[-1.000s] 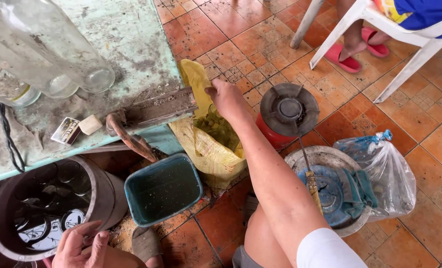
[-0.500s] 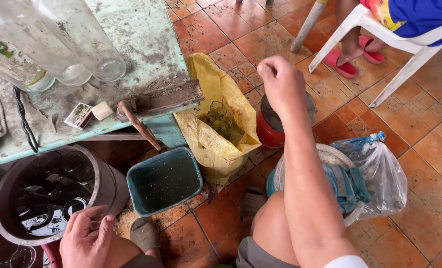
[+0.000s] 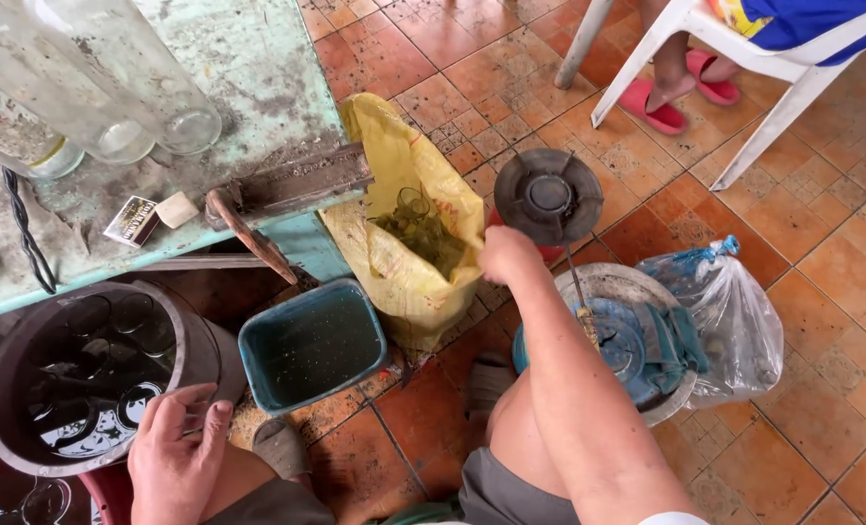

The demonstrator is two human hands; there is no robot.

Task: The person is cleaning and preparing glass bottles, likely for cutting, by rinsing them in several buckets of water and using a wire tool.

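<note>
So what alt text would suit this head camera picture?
A seated person's right hand reaches to the rim of a yellow sack of green glass pieces, while the left hand rests on a knee beside a bucket of glass jars.

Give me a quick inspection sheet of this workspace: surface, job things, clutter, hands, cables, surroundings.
Surface: worn green table, dirty; tiled floor.
Job's things: yellow sack open, green pieces inside; teal tub beside it.
Clutter: glass bottles, small box, metal bar on table; bucket of jars; plastic bag; red burner.
Hands: right hand closed at sack's edge; left hand open on knee, by bucket.
Cables: black cord on table.
Surroundings: white chair, a seated person's feet in pink sandals.
</note>
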